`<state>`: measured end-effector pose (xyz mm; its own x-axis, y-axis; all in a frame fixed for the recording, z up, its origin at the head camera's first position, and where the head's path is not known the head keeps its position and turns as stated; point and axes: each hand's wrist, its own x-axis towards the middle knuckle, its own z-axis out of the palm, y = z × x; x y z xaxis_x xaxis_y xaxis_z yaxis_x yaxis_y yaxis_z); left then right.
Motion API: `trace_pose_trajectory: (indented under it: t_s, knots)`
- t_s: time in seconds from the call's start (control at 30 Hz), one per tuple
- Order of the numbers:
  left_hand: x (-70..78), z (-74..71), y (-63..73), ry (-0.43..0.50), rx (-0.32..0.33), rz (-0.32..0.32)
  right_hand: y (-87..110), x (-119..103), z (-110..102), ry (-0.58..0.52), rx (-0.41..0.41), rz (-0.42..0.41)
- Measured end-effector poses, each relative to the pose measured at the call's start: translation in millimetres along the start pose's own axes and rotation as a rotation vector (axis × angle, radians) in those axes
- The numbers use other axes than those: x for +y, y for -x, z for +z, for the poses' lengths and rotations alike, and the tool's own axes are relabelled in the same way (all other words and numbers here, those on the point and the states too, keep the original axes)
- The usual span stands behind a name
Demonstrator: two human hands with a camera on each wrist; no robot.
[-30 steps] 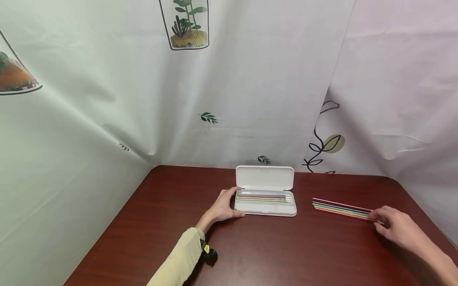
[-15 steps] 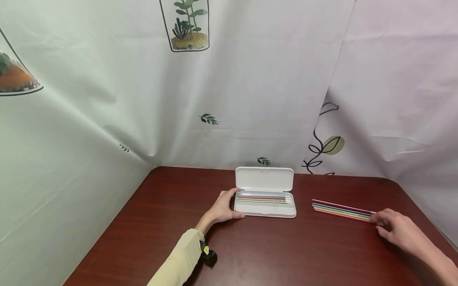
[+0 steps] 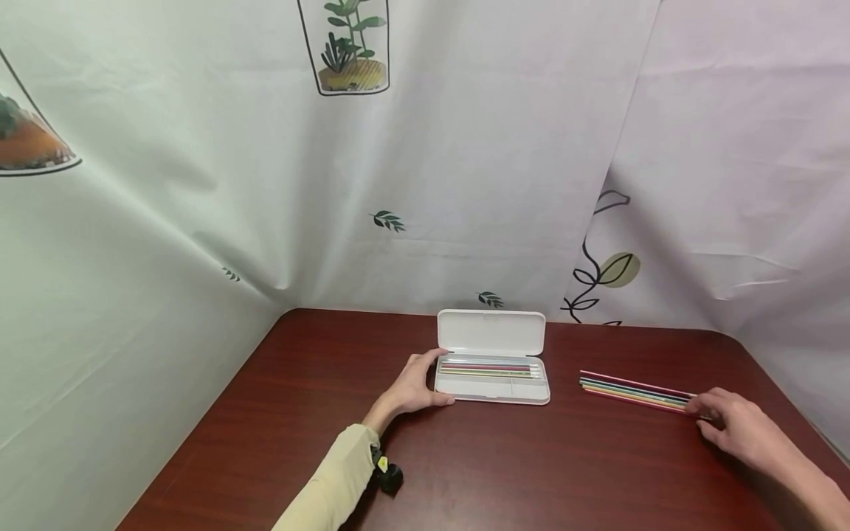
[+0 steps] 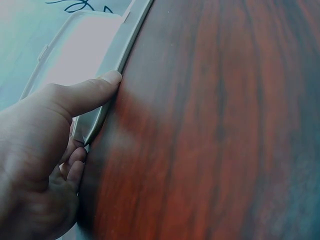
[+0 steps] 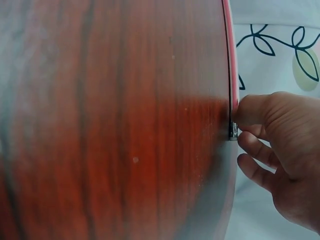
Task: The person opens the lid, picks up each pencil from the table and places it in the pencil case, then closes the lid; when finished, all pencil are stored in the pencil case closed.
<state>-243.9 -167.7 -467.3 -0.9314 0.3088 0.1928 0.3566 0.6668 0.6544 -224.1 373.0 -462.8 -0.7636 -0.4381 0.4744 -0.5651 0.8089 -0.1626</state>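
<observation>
A white pencil case [image 3: 478, 387] lies with its lid raised at the back, several pencils [image 3: 488, 368] lying in its rear compartment. My left hand [image 3: 410, 385] grips the case's left end, thumb on the front edge and fingers at the back; in the left wrist view the thumb [image 4: 95, 92] presses the case's side. To the right, several colored pencils [image 3: 631, 391] lie side by side on the table. At their right ends, my right hand [image 3: 737, 424] pinches with thumb and fingers. The right wrist view shows a red pencil [image 5: 232, 65] by the thumb; other fingers are loosely curled.
Everything lies on a dark red-brown wooden table [image 3: 531, 464] with rounded far corners. A pale printed curtain [image 3: 425, 162] hangs right behind its far edge and along the left. A small black device [image 3: 389, 478] is strapped at the left wrist.
My right hand has shifted slightly rightward at the pencil ends, and the pencils still lie in their row. The left hand and the case stay in place.
</observation>
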Motion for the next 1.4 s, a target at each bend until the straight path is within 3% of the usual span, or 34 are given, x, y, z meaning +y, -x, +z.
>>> trace_pose_trajectory:
  t_s: [0.4, 0.67, 0.77, 1.1, 1.4]
  knots:
    - [1.4, -1.5, 0.1, 0.011, -0.005, -0.008, -3.6, 3, 3, 0.036, -0.016, -0.04]
    - [0.1, -3.0, -1.8, 0.0, -0.004, -0.01, -11.2, -2, -4, 0.077, -0.168, 0.036]
    - [0.7, -2.5, -0.5, 0.008, -0.006, -0.014, -11.4, -3, -5, 0.065, -0.198, 0.025]
    - [-0.9, 1.9, 2.2, 0.016, 0.002, -0.007, -7.3, 1, -3, 0.006, -0.167, -0.088]
    - [-0.7, 0.1, 1.8, 0.022, -0.004, -0.011, -8.7, -3, -4, -0.056, -0.143, -0.121]
